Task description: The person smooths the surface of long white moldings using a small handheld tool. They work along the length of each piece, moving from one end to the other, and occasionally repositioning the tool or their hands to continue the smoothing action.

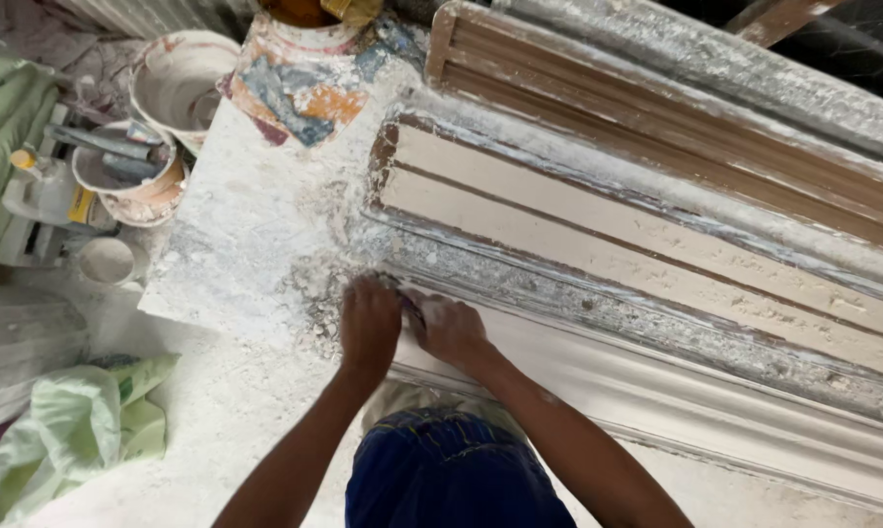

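Both my hands are down at the near end of the long plaster moulding (656,264), side by side and almost touching. My left hand (368,323) lies palm down, fingers curled onto the powdery edge where the moulding's profile begins; whether that grip is pinching anything I cannot tell, since the fingertips are buried in white dust. My right hand (449,328) is pressed together around a small dark tool (412,311), of which only a thin sliver shows between the two hands, so I cannot say what kind it is. I judge the left steadies the spot while the right works the tool into the corner, which would explain why they sit so close together.

The moulding's long axis runs from my grip away to the right and slightly toward me, its ribs and grooves all lying parallel along that line; its end stops just beyond my fingers. It rests on a worktop (256,225) caked in plaster crumbs. Beyond my left hand and further left stand plaster-smeared buckets (172,83), one holding tools. Nearer me on the left lies a crumpled pale green bag (70,440). Below my wrists is my blue clothing (451,479).
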